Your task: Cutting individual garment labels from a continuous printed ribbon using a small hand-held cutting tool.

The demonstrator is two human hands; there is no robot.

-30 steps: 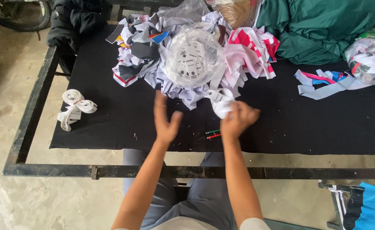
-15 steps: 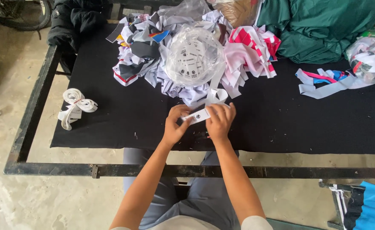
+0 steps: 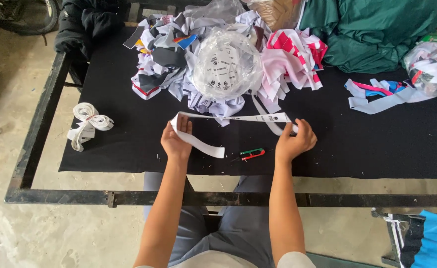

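While held above the black cloth-covered tabletop (image 3: 377, 144), a long white printed fabric strip (image 3: 238, 118) is stretched flat between both hands: left hand (image 3: 176, 141) pinching one end, loose tail drooping; right hand (image 3: 295, 141) gripping the other. Small red-green snips (image 3: 250, 154) lie just below.

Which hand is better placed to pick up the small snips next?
Probably the right hand: the green-and-red snips lie just beside it on the black cloth. Both hands hold the white strip; the left hand is farther off.
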